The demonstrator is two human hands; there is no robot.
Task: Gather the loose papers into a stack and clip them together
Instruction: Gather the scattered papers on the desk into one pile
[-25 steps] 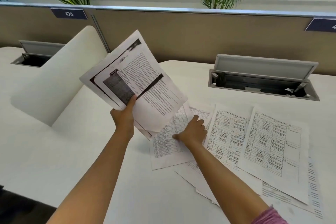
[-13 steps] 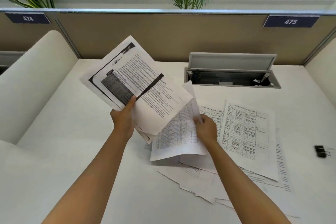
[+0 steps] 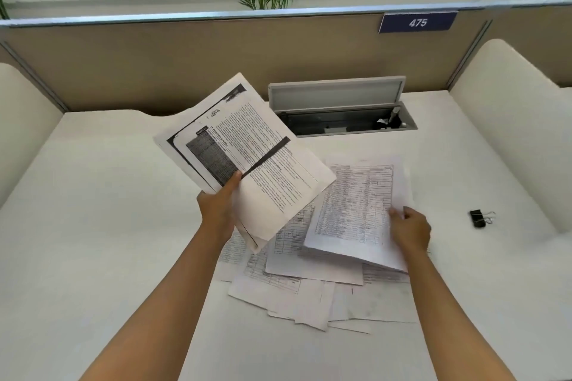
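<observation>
Papers [image 3: 312, 284] under both hands [image 3: 218, 210]

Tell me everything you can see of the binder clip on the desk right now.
The binder clip is small, with a black body and two silver wire handles that point to the right. It looks like metal. It lies flat on the white desk, on the right side, apart from the loose papers and beyond the right hand. Nothing touches it but the desk. Whether its jaws hold anything is too small to tell, though no paper shows in it.
</observation>
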